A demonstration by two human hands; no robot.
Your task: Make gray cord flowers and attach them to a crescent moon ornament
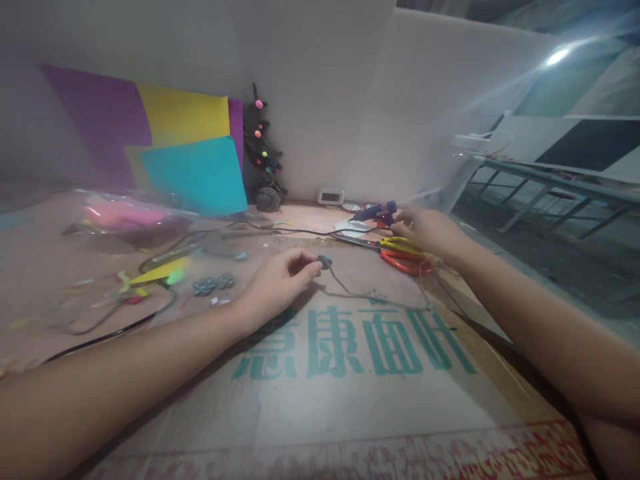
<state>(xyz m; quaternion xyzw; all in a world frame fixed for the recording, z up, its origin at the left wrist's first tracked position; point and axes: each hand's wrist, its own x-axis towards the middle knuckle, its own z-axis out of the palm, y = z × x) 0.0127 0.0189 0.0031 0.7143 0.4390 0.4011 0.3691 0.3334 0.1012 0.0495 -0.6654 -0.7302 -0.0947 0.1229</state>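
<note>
My left hand (280, 283) pinches a small dark, bluish roundish piece (325, 262) between thumb and fingertips, above the cardboard. From that piece a thin grey cord (360, 295) trails to the right. At the back right, the fingers of my right hand (423, 230) close on the handle end of a dark blue glue gun (373, 212), which shows a small red light; the handle is mostly hidden. Just below that hand lie scissors (405, 261) with yellow and red handles, blades pointing left. Several dark, bluish round pieces (213, 285) lie left of my left hand.
A printed cardboard sheet (345, 407) covers the tabletop. A black cable (295, 231) crosses behind my hands. Against the wall stand coloured sheets (195, 175) and a dark ornament (265, 153) with bright balls. A plastic bag (125, 217) and yellow scraps (160, 268) lie left.
</note>
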